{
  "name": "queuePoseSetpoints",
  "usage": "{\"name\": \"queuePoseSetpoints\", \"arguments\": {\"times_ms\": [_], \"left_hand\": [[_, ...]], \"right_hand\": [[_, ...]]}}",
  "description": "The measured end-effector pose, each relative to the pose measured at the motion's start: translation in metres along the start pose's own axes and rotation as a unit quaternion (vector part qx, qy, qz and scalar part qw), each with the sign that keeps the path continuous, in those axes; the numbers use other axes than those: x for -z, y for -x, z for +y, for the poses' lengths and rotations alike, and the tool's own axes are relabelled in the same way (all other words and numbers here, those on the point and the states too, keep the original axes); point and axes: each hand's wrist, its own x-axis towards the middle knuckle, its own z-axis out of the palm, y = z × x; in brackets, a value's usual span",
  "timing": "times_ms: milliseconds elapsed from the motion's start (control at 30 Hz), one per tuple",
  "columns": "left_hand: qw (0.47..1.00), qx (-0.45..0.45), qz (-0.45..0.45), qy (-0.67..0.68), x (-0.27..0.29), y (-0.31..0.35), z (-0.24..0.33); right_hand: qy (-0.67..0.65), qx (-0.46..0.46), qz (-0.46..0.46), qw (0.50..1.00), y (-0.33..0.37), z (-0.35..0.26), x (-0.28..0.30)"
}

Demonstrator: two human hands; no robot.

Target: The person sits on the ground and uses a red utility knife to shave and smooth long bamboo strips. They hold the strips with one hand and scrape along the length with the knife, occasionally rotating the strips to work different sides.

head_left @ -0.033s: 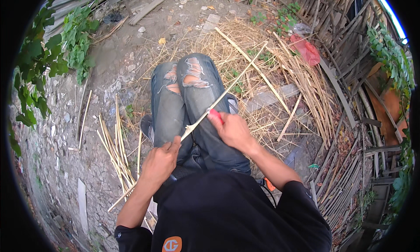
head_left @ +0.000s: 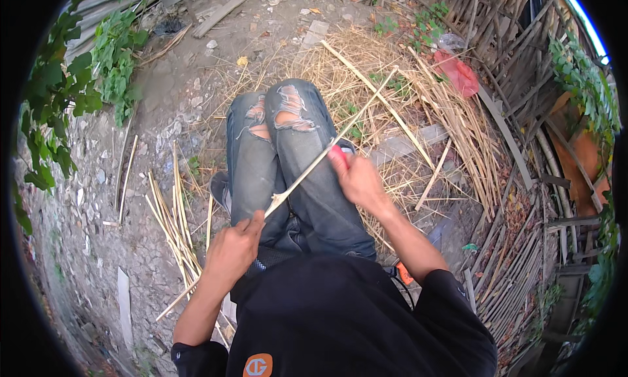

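Note:
A long pale bamboo strip (head_left: 304, 175) runs slantwise over my jeans, from my lap up toward the straw at the far right. My left hand (head_left: 235, 246) is closed round its near end, and the end passes out behind my wrist at the lower left. A frayed tuft of pale shavings sticks up from the strip just beyond my left fingers. My right hand (head_left: 360, 182) grips a red-handled knife (head_left: 338, 158) against the strip's upper half. Little of the blade shows, as it is small and lies along the strip.
Several pale strips (head_left: 171, 226) lie in a bundle at my left. Straw-like shavings (head_left: 307, 66) and a larger heap of strips (head_left: 458, 128) spread at the far right, near a red plastic bag (head_left: 458, 75). A stick fence (head_left: 517, 102) borders the right; leafy vines (head_left: 114, 66) hang at left.
My right hand and the knife have slid up the strip, away from my body. My left hand has shifted slightly down and left with the strip.

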Motion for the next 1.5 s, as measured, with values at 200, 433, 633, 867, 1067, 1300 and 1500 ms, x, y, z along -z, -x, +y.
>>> {"name": "queuePoseSetpoints", "arguments": {"times_ms": [200, 433, 633, 867, 1067, 1300, 1500], "left_hand": [[0.998, 0.004, 0.049, 0.038, 0.026, 0.094, -0.043], [0.98, 0.019, 0.084, 0.178, -0.02, 0.029, -0.018], [0.97, -0.007, 0.133, 0.201, -0.021, -0.021, 0.014], [0.953, -0.022, 0.236, 0.191, -0.024, -0.037, 0.026], [0.943, 0.008, 0.251, 0.216, -0.025, -0.031, 0.025], [0.932, 0.076, 0.302, 0.184, -0.033, -0.004, -0.015], [0.892, 0.225, 0.39, 0.042, -0.075, 0.076, -0.128]], "right_hand": [[-0.053, -0.08, 0.113, 0.989, -0.05, 0.097, 0.069], [-0.098, 0.06, 0.068, 0.991, -0.019, 0.032, 0.064], [-0.186, 0.058, 0.021, 0.981, -0.004, -0.033, 0.065], [-0.337, 0.074, -0.066, 0.936, -0.002, -0.05, 0.032], [-0.412, 0.125, -0.112, 0.896, -0.003, -0.052, 0.015], [-0.252, 0.157, -0.049, 0.954, -0.005, -0.026, 0.026], [-0.233, -0.109, 0.09, 0.962, -0.042, 0.116, 0.012]]}}
